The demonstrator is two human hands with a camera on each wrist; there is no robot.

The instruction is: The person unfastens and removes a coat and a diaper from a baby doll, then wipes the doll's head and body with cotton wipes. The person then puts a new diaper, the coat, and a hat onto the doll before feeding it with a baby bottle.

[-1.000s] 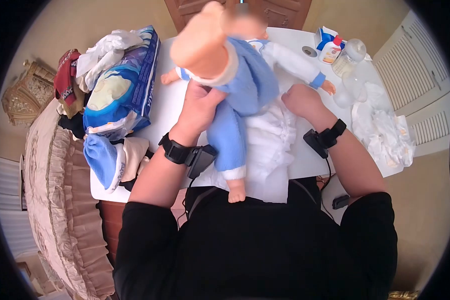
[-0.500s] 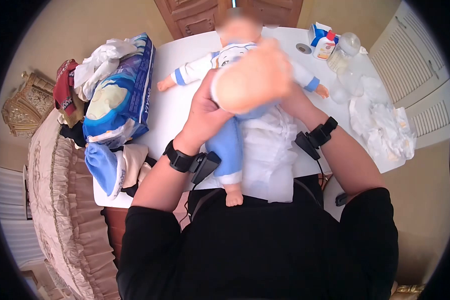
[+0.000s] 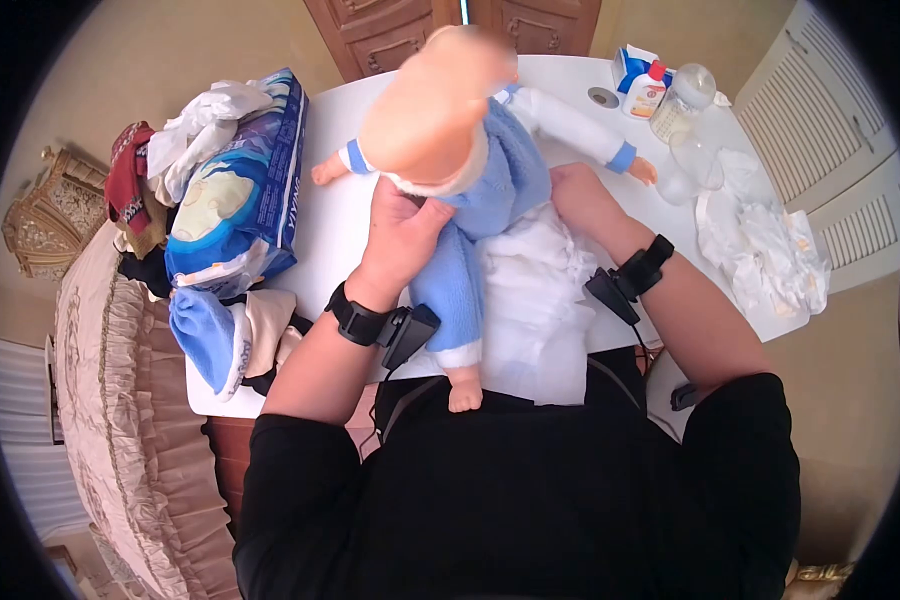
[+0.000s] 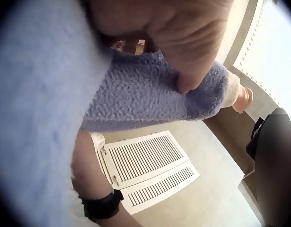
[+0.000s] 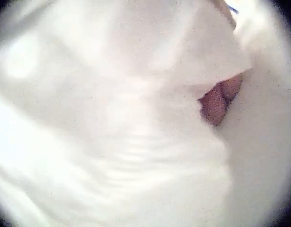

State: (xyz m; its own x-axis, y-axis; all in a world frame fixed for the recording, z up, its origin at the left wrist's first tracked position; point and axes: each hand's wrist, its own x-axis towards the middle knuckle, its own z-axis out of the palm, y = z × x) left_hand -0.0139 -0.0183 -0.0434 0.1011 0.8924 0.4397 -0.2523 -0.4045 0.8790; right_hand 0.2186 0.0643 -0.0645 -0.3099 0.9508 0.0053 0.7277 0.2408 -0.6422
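A baby doll in blue fleece trousers [image 3: 515,170] lies on its back on the white table, one leg lifted and the other leg [image 3: 460,300] stretched toward the person. My left hand [image 3: 402,235] grips the raised leg, thumb pressing into the fleece [image 4: 136,90] in the left wrist view. A white diaper [image 3: 540,310] is spread beneath and beside the doll. My right hand [image 3: 585,205] holds the diaper at its far side edge. White material fills the right wrist view, with curled fingertips [image 5: 215,105] showing past its edge; the rest of those fingers is hidden.
At the left stand a blue diaper pack [image 3: 240,190] topped with white cloth, a red knit garment [image 3: 130,175] and a blue hat [image 3: 205,335]. On the right are a lotion bottle [image 3: 645,92], a baby bottle [image 3: 680,105] and crumpled white diapers [image 3: 765,245].
The raised leg first swung right, its sole toward the camera, then back left and up with my left hand gripping it. My right hand stays near the diaper's edge.
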